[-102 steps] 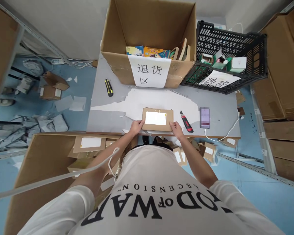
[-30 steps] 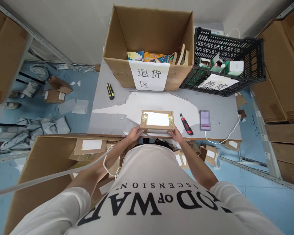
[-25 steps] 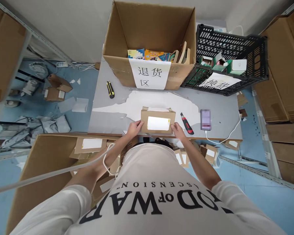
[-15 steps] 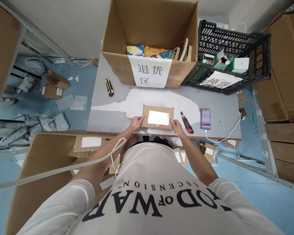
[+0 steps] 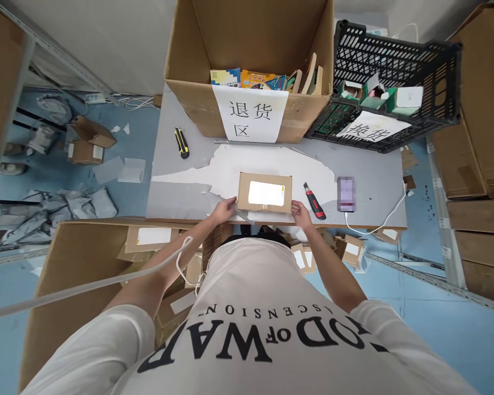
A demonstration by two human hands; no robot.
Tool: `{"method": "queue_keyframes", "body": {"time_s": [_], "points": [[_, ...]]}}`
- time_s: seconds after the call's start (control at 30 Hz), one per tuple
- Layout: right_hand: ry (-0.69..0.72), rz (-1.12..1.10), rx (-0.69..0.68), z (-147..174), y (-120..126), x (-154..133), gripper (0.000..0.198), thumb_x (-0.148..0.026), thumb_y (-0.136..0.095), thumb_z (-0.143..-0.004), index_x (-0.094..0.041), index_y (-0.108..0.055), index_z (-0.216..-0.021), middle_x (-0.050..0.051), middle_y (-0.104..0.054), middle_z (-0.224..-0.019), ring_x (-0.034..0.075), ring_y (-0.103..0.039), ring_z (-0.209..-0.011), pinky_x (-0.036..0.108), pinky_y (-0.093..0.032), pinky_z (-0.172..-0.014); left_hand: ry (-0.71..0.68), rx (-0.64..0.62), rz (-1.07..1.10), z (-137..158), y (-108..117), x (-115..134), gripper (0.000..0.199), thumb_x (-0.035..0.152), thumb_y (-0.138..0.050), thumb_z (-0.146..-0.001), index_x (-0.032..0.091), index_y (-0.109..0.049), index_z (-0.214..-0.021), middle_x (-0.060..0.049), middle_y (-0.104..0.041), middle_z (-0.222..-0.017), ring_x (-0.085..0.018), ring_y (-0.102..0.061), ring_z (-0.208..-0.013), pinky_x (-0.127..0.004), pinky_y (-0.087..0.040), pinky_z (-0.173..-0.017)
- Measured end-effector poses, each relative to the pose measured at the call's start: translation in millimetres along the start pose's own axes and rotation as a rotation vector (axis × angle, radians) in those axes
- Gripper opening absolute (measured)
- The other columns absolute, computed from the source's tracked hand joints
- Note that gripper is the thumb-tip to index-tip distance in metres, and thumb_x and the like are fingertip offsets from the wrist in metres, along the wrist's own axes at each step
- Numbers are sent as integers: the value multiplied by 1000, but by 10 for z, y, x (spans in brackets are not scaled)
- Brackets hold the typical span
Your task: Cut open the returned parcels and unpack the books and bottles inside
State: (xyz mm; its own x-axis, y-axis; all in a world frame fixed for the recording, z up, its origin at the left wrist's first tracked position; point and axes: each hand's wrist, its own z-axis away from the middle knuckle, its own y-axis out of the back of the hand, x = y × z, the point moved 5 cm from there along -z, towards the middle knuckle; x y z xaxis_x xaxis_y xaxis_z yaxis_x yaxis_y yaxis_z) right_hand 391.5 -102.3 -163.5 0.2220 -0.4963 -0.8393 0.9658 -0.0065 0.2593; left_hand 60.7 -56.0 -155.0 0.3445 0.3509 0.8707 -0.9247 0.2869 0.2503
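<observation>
My left hand (image 5: 224, 210): fingers half-curled beside carton (image 5: 243, 192), touch unclear | carton: label (image 5: 266, 194) up, long axis left-right, near my edge of table (image 5: 181, 204) | my right hand (image 5: 302, 214): fingers curled at carton's right end, grip unclear | table: grey, torn white patch (image 5: 226, 164) | blue floor (image 5: 134, 144), stacked boxes (image 5: 483, 247) right

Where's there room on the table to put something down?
Left of the parcel, the table is bare between the yellow knife and the front edge. Another bare patch lies between the phone and the white cable's curve. It's crowded around the right hand and red knife, and where the big carton and black crate sit.
</observation>
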Motion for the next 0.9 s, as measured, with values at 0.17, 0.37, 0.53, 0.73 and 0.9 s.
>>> {"method": "queue_keyframes", "body": {"time_s": [0.17, 0.37, 0.53, 0.73, 0.9], "points": [[67, 100, -77, 89, -145, 87, 60, -28, -63, -67, -23, -48, -125, 10, -59, -128, 25, -56, -117, 47, -43, -102, -70, -95, -135, 50, -133, -157, 52, 43, -71, -64, 17, -68, -109, -9, -71, -112, -30, -62, -109, -38, -46, -96], [94, -18, -61, 119, -253, -81, 38, -39, -56, -75, -22, -45, -108, 11, -63, -118, 21, -60, -108, 40, -45, -98, -75, -38, -218, 93, -190, 45, 40, 49, -59, -76, 15, -69, -96, -8, -73, -91, -24, -64, -88, -32, -50, -81], [179, 16, -38, 113, -102, -438, 35, -53, -51, -79, -23, -45, -96, 9, -65, -107, 20, -60, -101, 36, -46, -91, -125, 81, -353, 221, -21, 479, 46, 53, -46, -85, 14, -70, -85, -2, -61, -63, -17, -53, -66, -25, -40, -62], [141, 308, 61, 42, 101, -834, 39, -60, -44, -83, -22, -51, -81, 6, -66, -87, 19, -59, -79, 33, -45, -76, -77, 231, -466, 203, 77, 811, 58, 61, -43, -85, 16, -59, -52, 0, -40, -45, -13, -40, -54, -26, -27, -54], [24, 356, 68, -50, 67, -760, 41, -61, -47, -83, -22, -53, -76, 5, -65, -78, 19, -57, -74, 31, -43, -70, 17, 206, -462, 91, 54, 745, 61, 64, -44, -83, 17, -60, -49, -2, -47, -45, -14, -44, -53, -28, -27, -54]]}}
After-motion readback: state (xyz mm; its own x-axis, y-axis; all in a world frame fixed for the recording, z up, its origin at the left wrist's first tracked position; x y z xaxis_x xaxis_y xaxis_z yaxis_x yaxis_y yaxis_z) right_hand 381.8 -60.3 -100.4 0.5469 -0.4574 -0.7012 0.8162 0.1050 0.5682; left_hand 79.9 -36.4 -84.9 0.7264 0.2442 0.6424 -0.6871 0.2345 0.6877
